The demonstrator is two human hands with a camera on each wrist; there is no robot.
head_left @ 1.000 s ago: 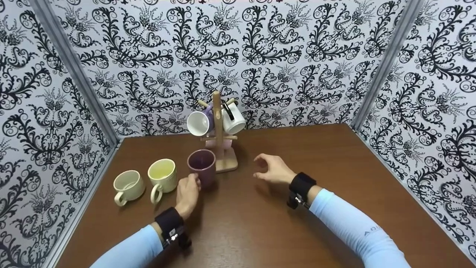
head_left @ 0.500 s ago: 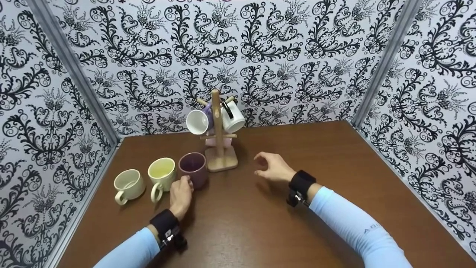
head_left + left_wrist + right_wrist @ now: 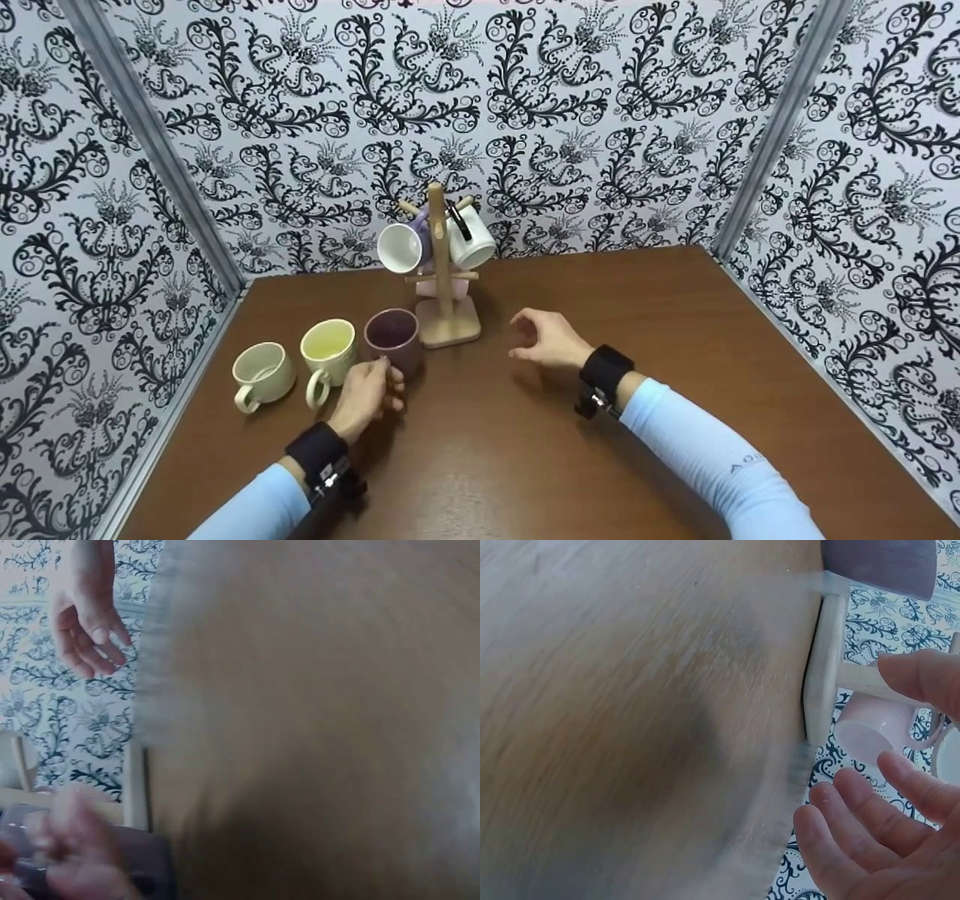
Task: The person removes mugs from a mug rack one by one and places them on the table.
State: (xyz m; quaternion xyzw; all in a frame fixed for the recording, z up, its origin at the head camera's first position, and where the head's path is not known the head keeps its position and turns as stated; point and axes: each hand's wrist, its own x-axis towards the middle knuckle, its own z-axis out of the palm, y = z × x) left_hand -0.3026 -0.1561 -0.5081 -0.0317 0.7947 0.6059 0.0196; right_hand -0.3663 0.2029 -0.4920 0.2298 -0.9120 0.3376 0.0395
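A dark purple mug [image 3: 393,339] stands upright on the table, left of the wooden mug tree's base. My left hand [image 3: 365,391] is right at the mug's near side, fingers loosened and slightly apart, covering where a handle could be. In the left wrist view blurred fingers [image 3: 82,840] overlap the mug [image 3: 154,862]. My right hand [image 3: 550,341] hovers right of the mug tree [image 3: 450,322], fingers loosely bent with nothing between them. Hanging on the tree are a white-and-purple mug [image 3: 400,248], a white mug with a black handle [image 3: 474,244] and a pink mug [image 3: 870,727].
A yellow-green mug [image 3: 330,352] and a low cream cup [image 3: 264,375] stand left of the purple mug, handles toward me. The brown table [image 3: 510,465] is bounded by patterned walls [image 3: 570,112] at the back and sides.
The purple mug has come left, away from the tree's base, with my left hand. My left fingers have since loosened at its near side. The right hand has stayed nearly still.
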